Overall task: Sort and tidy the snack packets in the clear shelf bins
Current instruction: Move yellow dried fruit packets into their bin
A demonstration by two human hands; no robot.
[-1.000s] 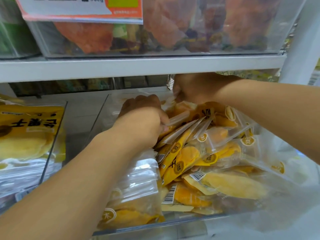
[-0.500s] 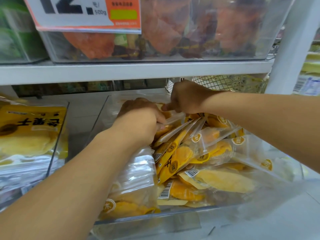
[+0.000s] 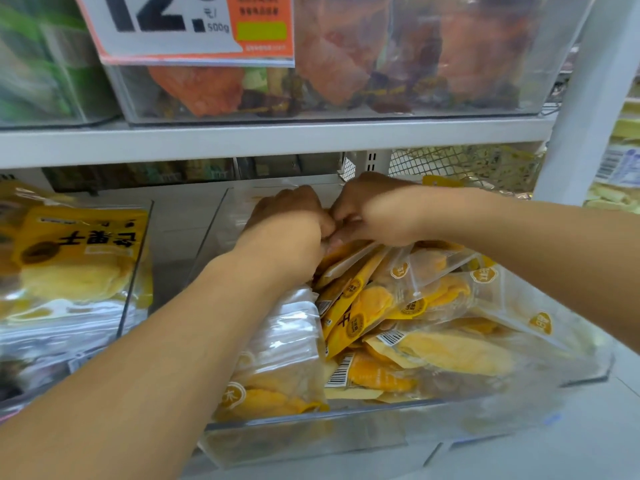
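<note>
Clear plastic snack packets of yellow dried mango slices (image 3: 408,306) are heaped in the clear rectangular plastic shelf bin (image 3: 311,434) in the middle of the lower white shelf (image 3: 173,244), fanned upright toward the far end and lying flat near the front wall. Both hands meet at the far end of that pile. The left hand (image 3: 291,220) is curled over the tops of the standing packets, fingers bent down around their sealed edges. The right hand (image 3: 370,209) is touching it, fingers curled and pinching the top edges of the same bunch. Just to the left, a second clear bin (image 3: 138,271) holds big yellow pouches with black lettering (image 3: 79,258). On the shelf above, another clear bin (image 3: 346,109) is packed with orange-red dried fruit packets (image 3: 332,53), and a white and orange price card (image 3: 194,26) hangs on its front. Further left sits a bin of green packets (image 3: 38,64), blurred. A white upright post (image 3: 588,98) stands at right.
</note>
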